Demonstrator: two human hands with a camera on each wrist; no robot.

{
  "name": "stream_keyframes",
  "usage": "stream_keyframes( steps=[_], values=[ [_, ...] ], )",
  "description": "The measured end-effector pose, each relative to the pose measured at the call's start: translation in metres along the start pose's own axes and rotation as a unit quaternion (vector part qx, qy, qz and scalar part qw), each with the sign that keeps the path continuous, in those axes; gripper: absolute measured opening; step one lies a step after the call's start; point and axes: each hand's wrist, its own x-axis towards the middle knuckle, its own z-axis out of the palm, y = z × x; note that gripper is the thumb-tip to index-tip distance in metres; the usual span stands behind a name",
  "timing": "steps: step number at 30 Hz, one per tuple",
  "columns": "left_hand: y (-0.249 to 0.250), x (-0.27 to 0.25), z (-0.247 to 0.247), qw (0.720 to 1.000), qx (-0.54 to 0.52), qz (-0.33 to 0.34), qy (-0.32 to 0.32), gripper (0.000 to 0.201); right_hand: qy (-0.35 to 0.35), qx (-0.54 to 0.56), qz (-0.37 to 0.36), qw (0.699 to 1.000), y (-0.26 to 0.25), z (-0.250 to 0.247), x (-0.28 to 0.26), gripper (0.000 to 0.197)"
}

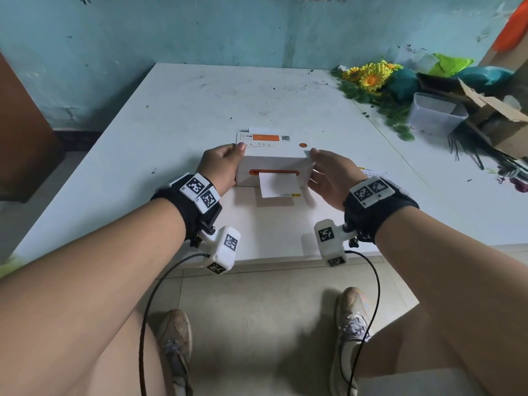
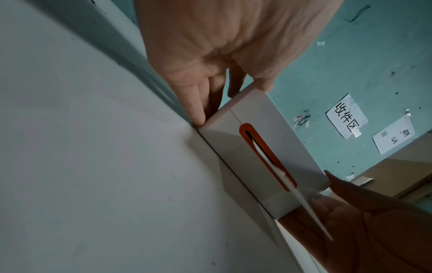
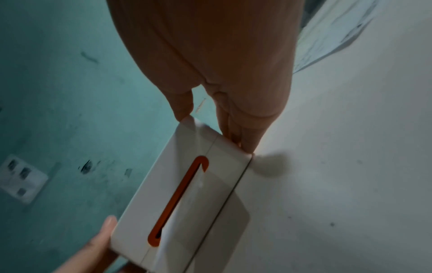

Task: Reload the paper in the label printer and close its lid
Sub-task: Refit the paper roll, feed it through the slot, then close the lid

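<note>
A white label printer (image 1: 274,162) with an orange slot stands mid-table, its lid down flat. A white paper strip (image 1: 278,188) hangs out of the slot onto the table. My left hand (image 1: 225,164) holds the printer's left end, thumb on the top corner and fingers down the side. My right hand (image 1: 328,175) holds the right end the same way. The left wrist view shows the printer (image 2: 268,147), the paper (image 2: 304,199) edge-on and the left hand's fingers (image 2: 198,110) at the side. From the right wrist the printer (image 3: 187,184) and right hand (image 3: 222,83) show.
The white table (image 1: 171,115) is scuffed. At the back right lie artificial sunflowers (image 1: 368,75), a clear plastic tub (image 1: 434,112) and an open cardboard box (image 1: 500,121). A printed sheet (image 1: 371,171) lies just right of my right hand. A brown panel (image 1: 23,132) stands left.
</note>
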Motion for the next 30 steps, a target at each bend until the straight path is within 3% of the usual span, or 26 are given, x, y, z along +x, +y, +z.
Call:
stream_keyframes(
  steps=[4,8,11,14,22,27,30],
  values=[
    [-0.001,0.001,0.001,1.0,0.022,-0.003,0.004,0.03,0.007,-0.001,0.023,1.0,-0.003,0.0,-0.005,0.032],
    [0.005,0.008,0.004,1.0,0.019,-0.017,-0.005,0.048,0.084,-0.141,0.039,0.986,-0.004,0.003,-0.002,0.052],
    [0.007,0.01,0.006,0.999,0.018,-0.031,-0.007,0.048,0.081,-0.217,0.061,0.971,0.0,0.007,-0.001,0.07],
    [0.001,0.016,0.006,0.999,0.026,-0.037,-0.001,0.049,0.058,-0.238,0.063,0.968,0.009,0.012,0.002,0.06],
    [0.005,0.009,0.004,0.999,0.004,-0.036,0.001,0.055,0.095,-0.275,0.061,0.955,0.01,0.019,-0.001,0.021],
    [0.013,0.005,0.004,0.999,-0.008,-0.053,-0.008,0.033,0.094,-0.282,0.067,0.952,0.008,0.023,-0.003,0.014],
    [0.015,0.004,0.004,0.998,-0.009,-0.061,-0.007,0.039,0.088,-0.271,0.064,0.956,0.009,0.021,-0.002,0.017]
  ],
)
